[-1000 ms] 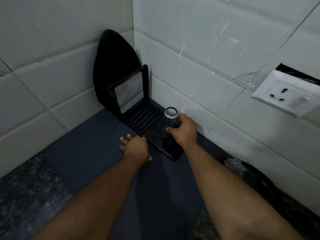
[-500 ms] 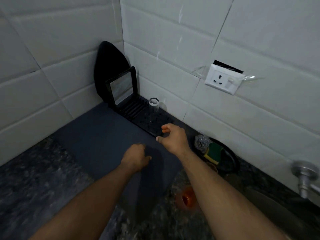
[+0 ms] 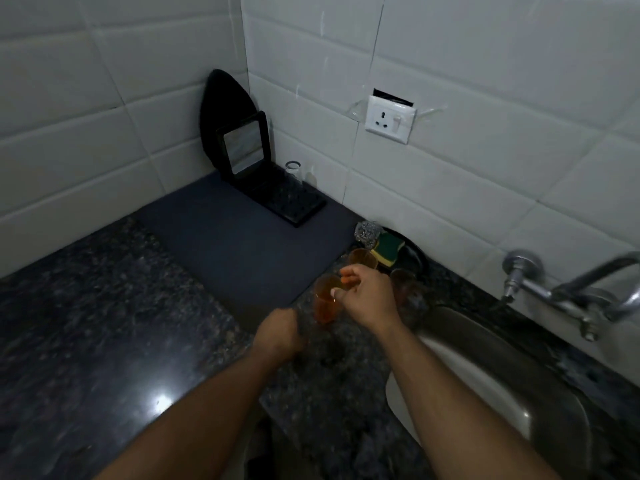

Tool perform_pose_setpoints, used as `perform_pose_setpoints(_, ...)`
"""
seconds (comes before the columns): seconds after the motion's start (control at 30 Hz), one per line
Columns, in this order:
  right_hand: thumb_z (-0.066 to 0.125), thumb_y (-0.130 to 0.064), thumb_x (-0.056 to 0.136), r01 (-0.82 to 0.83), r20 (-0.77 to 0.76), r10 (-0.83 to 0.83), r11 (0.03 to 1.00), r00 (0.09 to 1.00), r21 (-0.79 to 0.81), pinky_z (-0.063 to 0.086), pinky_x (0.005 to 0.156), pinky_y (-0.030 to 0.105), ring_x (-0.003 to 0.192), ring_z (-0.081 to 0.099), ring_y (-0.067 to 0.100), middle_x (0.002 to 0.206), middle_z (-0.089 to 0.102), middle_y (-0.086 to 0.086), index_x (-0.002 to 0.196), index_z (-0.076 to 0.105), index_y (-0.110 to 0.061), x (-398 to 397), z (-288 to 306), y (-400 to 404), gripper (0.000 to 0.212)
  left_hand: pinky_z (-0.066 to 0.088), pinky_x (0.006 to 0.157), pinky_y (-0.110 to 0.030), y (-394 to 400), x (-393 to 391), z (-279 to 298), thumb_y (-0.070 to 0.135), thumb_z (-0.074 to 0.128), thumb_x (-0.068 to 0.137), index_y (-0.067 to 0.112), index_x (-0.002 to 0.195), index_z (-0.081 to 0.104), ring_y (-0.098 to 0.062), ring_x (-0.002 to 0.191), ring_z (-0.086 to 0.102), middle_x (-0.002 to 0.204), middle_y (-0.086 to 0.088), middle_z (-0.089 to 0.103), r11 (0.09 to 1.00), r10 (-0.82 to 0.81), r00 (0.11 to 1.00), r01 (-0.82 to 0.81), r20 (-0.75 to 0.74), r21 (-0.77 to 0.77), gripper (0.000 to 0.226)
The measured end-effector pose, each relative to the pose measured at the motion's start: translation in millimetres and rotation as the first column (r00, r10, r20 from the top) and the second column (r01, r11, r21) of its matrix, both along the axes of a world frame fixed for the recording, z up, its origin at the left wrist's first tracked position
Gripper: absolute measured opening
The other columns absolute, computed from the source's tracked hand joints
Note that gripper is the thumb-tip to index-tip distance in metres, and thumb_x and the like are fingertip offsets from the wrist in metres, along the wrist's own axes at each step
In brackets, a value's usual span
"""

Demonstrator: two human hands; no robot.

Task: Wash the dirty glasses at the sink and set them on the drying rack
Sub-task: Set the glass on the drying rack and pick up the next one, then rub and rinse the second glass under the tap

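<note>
Reaching over the dark speckled surface (image 3: 104, 323) in the head view, the right hand (image 3: 367, 297) sits at the rim of an orange-tinted glass (image 3: 323, 303) that stands upright close to the sink's left rim. Its fingers (image 3: 348, 277) curl over the top of that glass, thumb and forefinger at the rim; whether they actually pinch it I cannot tell. The left hand (image 3: 278, 332) hovers just beside the same glass, on its near-left side, fingers clenched into a loose fist and grasping nothing.

Two more tinted glasses stand near: one (image 3: 362, 258) just behind the right hand, beside a green and yellow sponge (image 3: 388, 250), and a darker one (image 3: 403, 284) to the right of the hand, partly hidden. The sponge and a ball of steel wool (image 3: 367, 232) lie in a black dish (image 3: 417, 256) against the back wall.

A dark grey mat (image 3: 242, 244) covers the surface's back corner. At its far edge lies the black drying rack (image 3: 294, 202), and on it, close to the wall, a clear glass (image 3: 293, 173) stands. A black-framed mirror (image 3: 242, 147) leans upright at the rack's left end, with a black rounded board (image 3: 221, 105) behind it in the corner.

The steel sink (image 3: 485, 375) fills the lower right, a metal tap (image 3: 571, 289) fixed to the wall above it. A white socket (image 3: 389, 120) sits on the tiled wall.
</note>
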State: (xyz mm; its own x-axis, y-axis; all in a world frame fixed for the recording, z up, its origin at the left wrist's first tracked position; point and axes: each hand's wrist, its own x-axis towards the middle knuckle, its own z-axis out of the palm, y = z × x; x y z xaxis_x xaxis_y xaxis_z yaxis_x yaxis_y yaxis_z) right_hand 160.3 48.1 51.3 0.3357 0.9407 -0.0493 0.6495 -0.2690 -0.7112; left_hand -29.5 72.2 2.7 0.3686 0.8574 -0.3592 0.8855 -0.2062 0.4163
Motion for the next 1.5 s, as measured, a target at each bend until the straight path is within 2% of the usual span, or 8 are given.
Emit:
perform_pose_setpoints(0.2,0.087,-0.033,0.076,0.052,-0.005,-0.053,0.998,0.999,-0.038,0.061,0.086,0.038,0.089,0.072,0.012,0.105,0.076,-0.004,0.118,0.073,-0.020,20.1,-14.5,-52.8,0.045,0.054,0.077,-0.036,-55.1,34.7,-5.3,0.038,0.067,0.086,0.020,0.087,0.059,-0.027,0.096,0.070,0.105,-0.009,0.071,0.990,-0.129,0.980,0.136,-0.150,0.040,0.020)
perform_pose_setpoints(0.4,0.085,-0.030,0.082,0.263,0.006,-0.263,0.964,0.965,-0.047,0.060,0.089,0.037,0.097,0.071,0.018,0.113,0.075,0.000,0.125,0.070,-0.017,61.9,-28.3,-65.4,0.048,0.058,0.085,-0.038,-64.6,95.3,-13.1,0.034,0.066,0.092,0.013,0.112,0.069,-0.027,0.102,0.069,0.115,-0.011,0.070,0.927,-0.365,0.925,0.371,-0.106,0.043,0.029)
perform_pose_setpoints(0.53,0.085,-0.027,0.080,0.403,0.027,-0.402,0.914,0.915,-0.040,0.059,0.084,0.033,0.098,0.073,0.023,0.108,0.077,0.004,0.118,0.072,-0.015,88.9,-35.3,-56.8,0.042,0.051,0.102,-0.041,-42.2,131.7,-20.8,0.033,0.069,0.091,0.009,0.145,0.050,-0.030,0.132,0.049,0.147,-0.014,0.049,0.900,-0.412,0.906,0.422,-0.101,0.109,0.062)
perform_pose_setpoints(0.63,0.088,-0.029,0.079,0.454,0.021,-0.454,0.888,0.891,-0.066,0.053,0.082,0.030,0.103,0.071,0.025,0.112,0.075,0.006,0.119,0.070,-0.013,102.2,-40.6,-47.6,0.047,0.041,0.116,-0.045,-23.6,148.6,-23.5,0.035,0.071,0.091,0.003,0.155,0.035,-0.034,0.152,0.026,0.164,-0.019,0.030,0.892,-0.417,0.899,0.433,-0.137,0.129,0.081)
perform_pose_setpoints(0.87,0.095,-0.039,0.066,0.474,-0.017,-0.476,0.877,0.879,-0.077,0.051,0.086,0.029,0.111,0.068,0.023,0.122,0.072,0.004,0.132,0.062,-0.014,118.5,-62.6,-13.8,0.078,0.046,0.112,-0.049,-2.2,159.7,-54.5,0.041,0.079,0.084,0.003,0.155,0.034,-0.036,0.156,0.016,0.165,-0.019,0.027,0.860,-0.489,0.844,0.509,-0.221,0.044,0.092)
perform_pose_setpoints(1.13,0.096,-0.028,0.067,0.428,-0.086,-0.433,0.901,0.897,-0.073,0.057,0.084,0.033,0.094,0.067,0.017,0.094,0.064,-0.011,0.114,0.064,-0.026,121.0,-74.7,-3.3,0.057,0.046,0.112,-0.047,1.2,162.4,-64.1,0.041,0.083,0.081,0.005,0.159,0.031,-0.035,0.156,0.016,0.168,-0.019,0.022,0.837,-0.518,0.807,0.547,-0.284,0.029,0.100)
perform_pose_setpoints(1.37,0.096,-0.029,0.066,0.473,-0.172,-0.471,0.881,0.865,-0.032,0.053,0.078,0.027,0.087,0.066,0.009,0.090,0.065,-0.018,0.108,0.059,-0.034,115.6,-76.8,-26.8,0.057,0.041,0.117,-0.047,5.8,159.3,-52.5,0.039,0.079,0.086,0.005,0.157,0.035,-0.035,0.157,0.013,0.168,-0.023,0.019,0.833,-0.534,0.794,0.554,-0.290,-0.016,0.090)
perform_pose_setpoints(1.5,0.094,-0.038,0.059,0.530,-0.223,-0.522,0.848,0.824,-0.026,0.058,0.081,0.031,0.086,0.068,0.002,0.091,0.070,-0.019,0.107,0.059,-0.039,118.9,-76.0,-67.5,0.059,0.054,0.097,-0.042,0.9,173.6,-33.7,0.029,0.064,0.097,0.013,0.128,0.063,-0.029,0.132,0.052,0.139,-0.015,0.060,0.831,-0.530,0.790,0.556,-0.308,-0.004,0.035)
